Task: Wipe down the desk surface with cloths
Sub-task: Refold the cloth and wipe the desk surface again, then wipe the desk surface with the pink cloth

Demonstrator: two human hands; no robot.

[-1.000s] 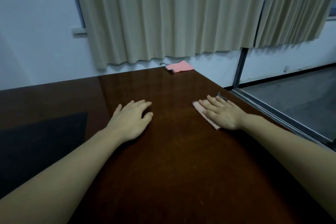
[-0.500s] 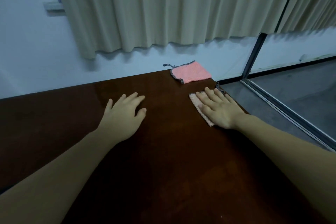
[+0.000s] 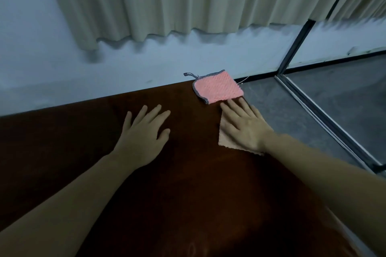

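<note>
The dark brown wooden desk (image 3: 188, 194) fills the lower view. My right hand (image 3: 242, 125) lies flat with straight fingers, pressing a pale pink cloth (image 3: 224, 141) onto the desk near its right edge; most of that cloth is hidden under the hand. Its fingertips almost touch a second cloth, brighter pink with a dark trim and a loop (image 3: 219, 88), lying at the desk's far right corner. My left hand (image 3: 144, 135) rests flat on the bare wood to the left, fingers spread, holding nothing.
A white wall (image 3: 52, 64) runs right behind the desk's far edge, with beige curtains (image 3: 167, 0) hanging above. Past the desk's right edge the grey floor (image 3: 292, 115) drops away, bounded by a dark sliding-door track (image 3: 325, 119).
My right hand has slid the pale cloth forward along the right edge toward the far corner. My left hand has moved forward too. The bright pink cloth has stayed in place.
</note>
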